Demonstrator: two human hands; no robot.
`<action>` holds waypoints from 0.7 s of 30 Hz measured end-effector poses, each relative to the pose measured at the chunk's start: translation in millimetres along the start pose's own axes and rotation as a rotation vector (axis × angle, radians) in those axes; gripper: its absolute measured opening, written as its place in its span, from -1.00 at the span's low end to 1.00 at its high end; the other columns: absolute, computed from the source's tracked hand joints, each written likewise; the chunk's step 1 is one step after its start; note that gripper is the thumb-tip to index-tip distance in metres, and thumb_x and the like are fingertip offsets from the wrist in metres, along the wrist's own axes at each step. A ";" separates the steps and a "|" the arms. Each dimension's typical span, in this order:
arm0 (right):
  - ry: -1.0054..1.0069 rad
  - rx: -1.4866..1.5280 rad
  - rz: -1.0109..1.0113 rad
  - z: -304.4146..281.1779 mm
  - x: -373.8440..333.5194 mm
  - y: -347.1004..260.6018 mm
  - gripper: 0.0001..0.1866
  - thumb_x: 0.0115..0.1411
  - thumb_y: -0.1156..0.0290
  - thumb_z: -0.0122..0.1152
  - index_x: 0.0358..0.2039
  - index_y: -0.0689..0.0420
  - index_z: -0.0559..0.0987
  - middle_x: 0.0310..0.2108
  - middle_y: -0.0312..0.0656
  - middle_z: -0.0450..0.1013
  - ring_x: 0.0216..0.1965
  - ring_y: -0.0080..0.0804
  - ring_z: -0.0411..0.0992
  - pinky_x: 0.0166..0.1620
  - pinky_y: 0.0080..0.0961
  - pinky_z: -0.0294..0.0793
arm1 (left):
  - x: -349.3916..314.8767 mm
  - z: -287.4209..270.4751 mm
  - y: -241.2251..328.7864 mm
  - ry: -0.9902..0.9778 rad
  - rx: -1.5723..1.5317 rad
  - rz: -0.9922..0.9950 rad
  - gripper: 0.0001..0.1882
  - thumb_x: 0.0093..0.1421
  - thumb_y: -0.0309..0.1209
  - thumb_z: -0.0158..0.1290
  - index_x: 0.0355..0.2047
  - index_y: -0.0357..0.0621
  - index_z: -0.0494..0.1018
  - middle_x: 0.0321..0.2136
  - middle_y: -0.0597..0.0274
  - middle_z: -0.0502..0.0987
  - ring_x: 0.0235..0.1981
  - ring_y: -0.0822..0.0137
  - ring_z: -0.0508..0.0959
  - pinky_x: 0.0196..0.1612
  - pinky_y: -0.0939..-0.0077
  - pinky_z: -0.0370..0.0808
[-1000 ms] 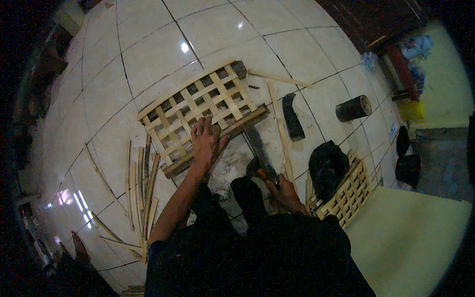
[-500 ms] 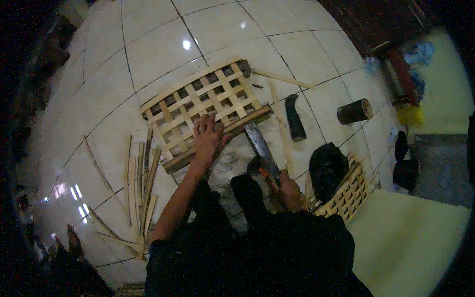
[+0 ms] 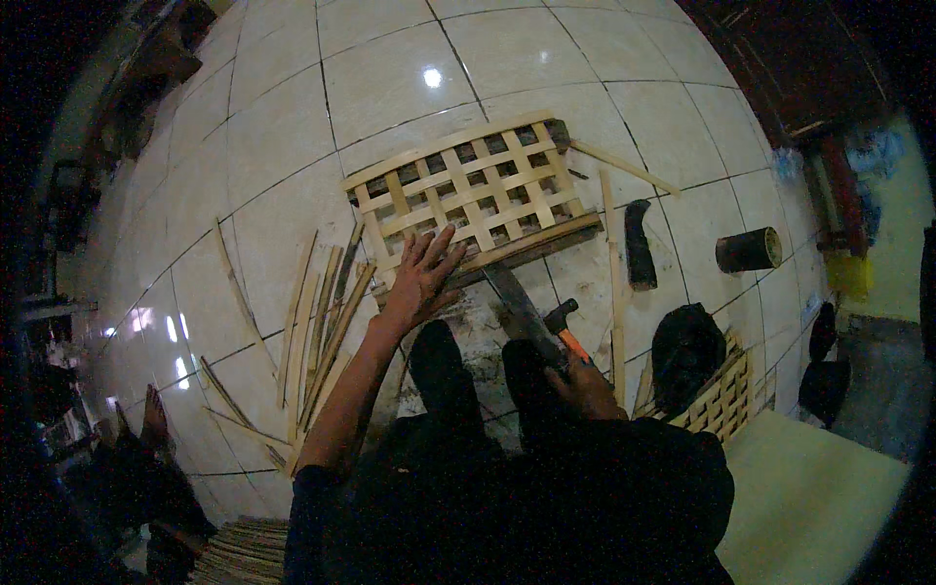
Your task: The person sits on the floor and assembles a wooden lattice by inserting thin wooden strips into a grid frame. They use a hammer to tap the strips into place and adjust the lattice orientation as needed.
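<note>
A woven bamboo lattice panel lies on the floor before me, with a thick strip along its near edge. My left hand rests at the panel's near left part, fingers spread and stretched out. My right hand is closed round the handle of a machete, the handle hidden by the hand. Its broad grey blade points away from me, the tip at the panel's near edge; whether they touch I cannot tell. A hammer with a dark head and orange handle is close beside my right hand.
Loose bamboo strips lie at left, with stacked strips near my left side. To the right are a curved dark piece, a bamboo tube, a black bag and another lattice. Someone's foot shows at far left.
The whole view has shifted, so the scene sits farther right. Against the panel, my left hand has slid left with its fingers spreading, and the machete blade has also moved left.
</note>
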State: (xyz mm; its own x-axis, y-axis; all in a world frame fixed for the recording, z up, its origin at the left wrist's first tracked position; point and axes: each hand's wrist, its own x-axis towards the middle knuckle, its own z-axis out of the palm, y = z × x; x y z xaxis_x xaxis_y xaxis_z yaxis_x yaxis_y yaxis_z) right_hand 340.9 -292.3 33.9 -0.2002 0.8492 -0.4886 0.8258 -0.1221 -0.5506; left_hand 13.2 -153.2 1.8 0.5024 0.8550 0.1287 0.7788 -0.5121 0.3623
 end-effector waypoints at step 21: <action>-0.296 0.377 -0.032 29.2 42.2 22.3 -0.50 0.27 0.05 0.09 0.03 0.20 0.43 -0.27 0.01 0.48 -0.28 -0.19 0.47 -0.20 -0.29 0.42 | 2.1 -2.2 -0.7 0.096 -0.018 0.027 -0.26 0.11 0.01 0.13 0.24 0.01 0.21 0.33 0.04 0.01 0.22 -0.17 0.15 0.30 -0.12 0.03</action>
State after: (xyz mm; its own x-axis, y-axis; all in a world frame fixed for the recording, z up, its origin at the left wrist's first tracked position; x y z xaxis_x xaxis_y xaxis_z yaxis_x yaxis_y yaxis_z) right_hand 335.5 -274.1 -18.8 -0.4092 0.6793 -0.6092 0.5790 -0.3228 -0.7487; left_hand 12.8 -150.9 3.9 0.4841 0.8453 0.2263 0.7583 -0.5343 0.3736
